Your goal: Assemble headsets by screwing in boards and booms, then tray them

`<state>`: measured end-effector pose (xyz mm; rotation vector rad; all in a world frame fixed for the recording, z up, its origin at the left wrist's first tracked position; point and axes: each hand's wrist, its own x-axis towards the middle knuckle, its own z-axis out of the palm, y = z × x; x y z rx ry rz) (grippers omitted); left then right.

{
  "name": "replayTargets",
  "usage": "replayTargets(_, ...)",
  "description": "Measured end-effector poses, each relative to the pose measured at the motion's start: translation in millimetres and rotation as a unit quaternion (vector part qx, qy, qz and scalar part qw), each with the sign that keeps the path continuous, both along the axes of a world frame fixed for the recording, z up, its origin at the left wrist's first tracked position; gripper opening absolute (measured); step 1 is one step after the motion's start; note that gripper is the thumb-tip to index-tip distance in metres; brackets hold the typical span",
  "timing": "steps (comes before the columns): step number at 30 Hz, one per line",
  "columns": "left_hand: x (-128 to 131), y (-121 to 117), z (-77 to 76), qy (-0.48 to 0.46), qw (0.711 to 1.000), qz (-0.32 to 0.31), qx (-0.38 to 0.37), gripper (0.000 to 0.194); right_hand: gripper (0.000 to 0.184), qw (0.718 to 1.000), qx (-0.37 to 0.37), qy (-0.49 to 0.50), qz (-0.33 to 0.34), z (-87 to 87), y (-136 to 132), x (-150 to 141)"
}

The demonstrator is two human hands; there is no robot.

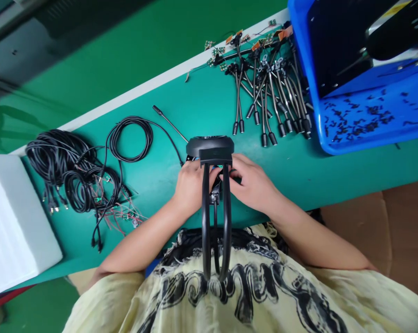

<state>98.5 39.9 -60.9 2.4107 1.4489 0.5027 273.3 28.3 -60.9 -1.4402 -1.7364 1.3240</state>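
A black headset [210, 147] stands edge-on before my chest, its two curved tubes looping down toward my shirt. From its far side a thin metal boom with a black tip [170, 122] points to the upper left, and a black cable runs off left. My left hand [192, 185] is closed around the headset's underside, partly covered by the tubes. My right hand [252, 184] is pinched at small black parts just below the ear cup, thumb and fingertips close together. Exactly what the fingertips grip is hidden behind the headset.
Coiled black cables [56, 157] with thin red wires lie left, near a white box [17, 222]. Several metal boom stalks [271, 97] with small circuit boards are spread at the back right. A blue bin [316, 115] holding tiny black pieces stands right on the green table [153, 180].
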Motion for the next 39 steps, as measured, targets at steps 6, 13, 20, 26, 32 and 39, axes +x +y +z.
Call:
replayTargets(6,1.9,0.8,2.5,0.005,1.000,0.009,-0.019,0.020,0.043,1.000,-0.006,0.005,0.004,0.6,1.4,0.8)
replayTargets(13,1.7,1.1,-0.1,0.004,1.000,0.009,-0.022,0.022,0.042,1.000,0.015,-0.007,0.006,-0.4,0.2,0.9)
replayTargets(20,1.7,0.8,-0.4,0.009,1.000,0.000,-0.017,0.020,0.042,1.000,0.004,0.002,0.006,0.0,0.9,1.1)
replayTargets(26,0.9,1.5,-3.0,-0.008,0.999,0.001,-0.033,0.019,0.042,1.000,0.008,0.002,0.005,-2.0,-0.1,0.4)
replayTargets(32,0.0,0.9,-5.8,-0.020,1.000,-0.008,-0.019,0.018,0.042,1.000,0.009,0.000,0.002,-1.3,-0.6,1.8)
replayTargets(39,-0.7,1.2,-4.9,-0.015,0.999,-0.012,-0.033,0.020,0.042,1.000,0.005,0.000,0.003,-3.8,-0.1,-4.8)
